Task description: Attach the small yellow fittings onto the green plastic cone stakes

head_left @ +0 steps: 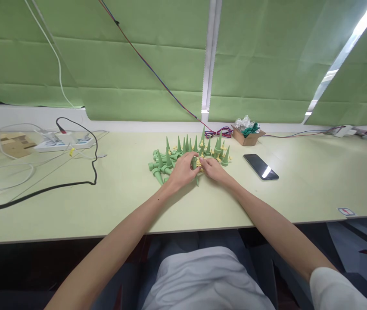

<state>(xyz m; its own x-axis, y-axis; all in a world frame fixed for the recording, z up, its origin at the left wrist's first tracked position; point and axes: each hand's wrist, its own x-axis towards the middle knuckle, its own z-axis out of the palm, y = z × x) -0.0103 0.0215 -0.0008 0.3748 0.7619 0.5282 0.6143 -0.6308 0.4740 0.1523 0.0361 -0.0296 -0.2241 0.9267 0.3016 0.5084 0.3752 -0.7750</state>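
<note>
Over the middle of the table, my left hand (pixel 184 169) is closed around a green plastic watering spike (pixel 197 181), whose pointed end shows below the fingers. My right hand (pixel 213 168) meets it from the right, thumb and finger pinched at small yellow plastic valves (pixel 199 163). Which yellow piece it grips, if any, is too small to tell. Behind both hands stand several green cone-shaped spikes (pixel 218 146), some with yellow valves at their bases. More green spikes (pixel 157 174) lie in a heap to the left of my left hand.
A black phone (pixel 261 166) lies to the right. Behind it stands a small cardboard box (pixel 247 137) with plastic wrapping, beside coiled wires (pixel 219 132). At left are a power strip (pixel 65 142), a black cable (pixel 70 185) and cardboard pieces (pixel 12 144). The table's front edge is near my body.
</note>
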